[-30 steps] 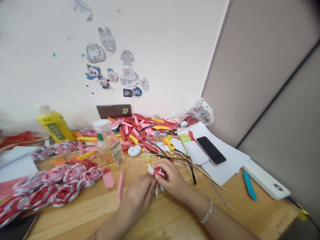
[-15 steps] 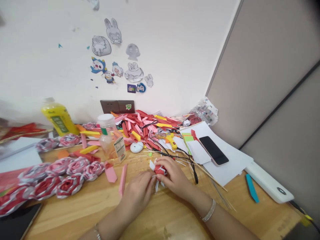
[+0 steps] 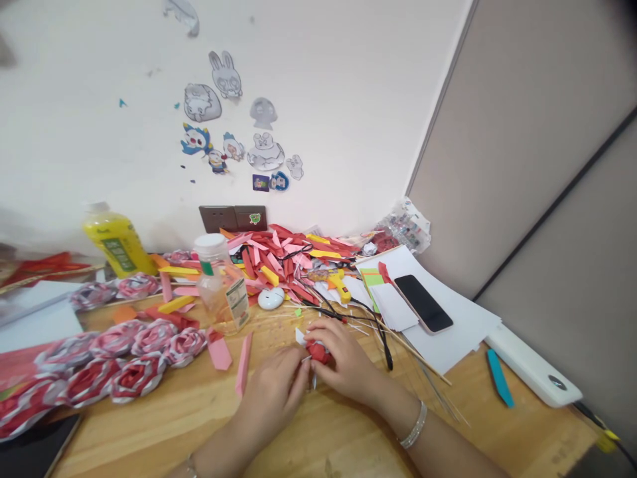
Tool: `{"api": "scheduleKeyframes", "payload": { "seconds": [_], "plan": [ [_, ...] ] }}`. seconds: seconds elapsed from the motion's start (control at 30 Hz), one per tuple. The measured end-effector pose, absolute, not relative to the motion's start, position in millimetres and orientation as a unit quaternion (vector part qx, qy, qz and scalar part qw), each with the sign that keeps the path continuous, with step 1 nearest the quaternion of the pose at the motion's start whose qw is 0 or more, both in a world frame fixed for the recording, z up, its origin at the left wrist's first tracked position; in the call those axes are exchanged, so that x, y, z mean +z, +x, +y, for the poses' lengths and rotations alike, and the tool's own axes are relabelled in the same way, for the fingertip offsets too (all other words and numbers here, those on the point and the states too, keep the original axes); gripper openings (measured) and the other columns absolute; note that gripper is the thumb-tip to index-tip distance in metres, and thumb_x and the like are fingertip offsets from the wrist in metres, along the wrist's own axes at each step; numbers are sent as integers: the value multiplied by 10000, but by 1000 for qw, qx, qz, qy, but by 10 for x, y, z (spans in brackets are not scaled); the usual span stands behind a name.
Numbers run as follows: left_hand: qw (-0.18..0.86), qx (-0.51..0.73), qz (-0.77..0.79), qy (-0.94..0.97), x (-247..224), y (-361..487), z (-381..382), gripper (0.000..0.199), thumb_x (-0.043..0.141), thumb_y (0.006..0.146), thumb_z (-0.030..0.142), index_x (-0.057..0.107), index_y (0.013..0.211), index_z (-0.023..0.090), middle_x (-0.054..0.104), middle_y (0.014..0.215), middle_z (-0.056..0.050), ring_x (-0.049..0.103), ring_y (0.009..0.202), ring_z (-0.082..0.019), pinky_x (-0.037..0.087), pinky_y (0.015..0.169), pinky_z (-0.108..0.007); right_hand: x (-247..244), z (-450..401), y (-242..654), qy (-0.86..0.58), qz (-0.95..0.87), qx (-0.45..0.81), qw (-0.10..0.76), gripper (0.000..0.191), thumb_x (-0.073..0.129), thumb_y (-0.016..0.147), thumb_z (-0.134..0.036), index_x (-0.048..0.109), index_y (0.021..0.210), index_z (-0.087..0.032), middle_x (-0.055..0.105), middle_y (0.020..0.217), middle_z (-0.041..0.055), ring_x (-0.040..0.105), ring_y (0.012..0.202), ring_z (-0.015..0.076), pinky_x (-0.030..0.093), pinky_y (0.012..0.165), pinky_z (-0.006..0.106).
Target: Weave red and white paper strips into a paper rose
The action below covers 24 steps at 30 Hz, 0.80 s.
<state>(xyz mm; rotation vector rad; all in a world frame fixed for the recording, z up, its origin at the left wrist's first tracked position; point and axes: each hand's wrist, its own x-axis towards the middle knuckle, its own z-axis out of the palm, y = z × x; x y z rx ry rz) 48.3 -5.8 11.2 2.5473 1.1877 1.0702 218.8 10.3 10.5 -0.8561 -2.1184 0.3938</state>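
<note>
A small red and white paper rose (image 3: pixel 317 351) is held between both hands above the wooden table. My right hand (image 3: pixel 343 358) curls around its far and right side, with the fingers closed on it. At its left edge, my left hand (image 3: pixel 279 382) pinches a white paper strip of the rose between thumb and fingers. Part of the rose is hidden behind the fingers. Left of my hands lie finished-looking paper roses (image 3: pixel 139 377) in red, pink and white, in rows. Two folded pink paper strips (image 3: pixel 243 364) rest near my left hand.
Behind my hands are a heap of folded paper strips (image 3: pixel 279 255), a yellow glue gun (image 3: pixel 339 285) with its cable, a white earphone case (image 3: pixel 271 298) and a clear jar (image 3: pixel 212 285). A phone (image 3: pixel 423 303) lies on white paper at right. A yellow bottle (image 3: pixel 117 242) stands left.
My right fingers have shifted slightly over the rose, and the rose has turned a little in my hands. The whole view has tilted slightly upward.
</note>
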Motion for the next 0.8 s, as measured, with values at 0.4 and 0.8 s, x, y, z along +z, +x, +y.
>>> {"api": "scheduleKeyframes", "payload": {
  "seconds": [0.4,0.8],
  "plan": [
    [14,359,349,865,-11,462,-7,236,331,902,137,544,814,183,654,722,-54,632,667,-170,515,611,-263,220,125,2273,-328,-822,257,389,291,575,793,-120,546,1069,-208,516,1172,82,479,1142,184,382,987,357],
    [5,361,330,872,-36,463,-9,203,350,883,90,531,906,179,666,757,-63,642,681,-173,527,621,-266,133,167,2293,-307,-792,324,416,307,645,810,-218,559,1105,-203,528,1165,68,488,1132,183,370,993,340]
  ]
}}
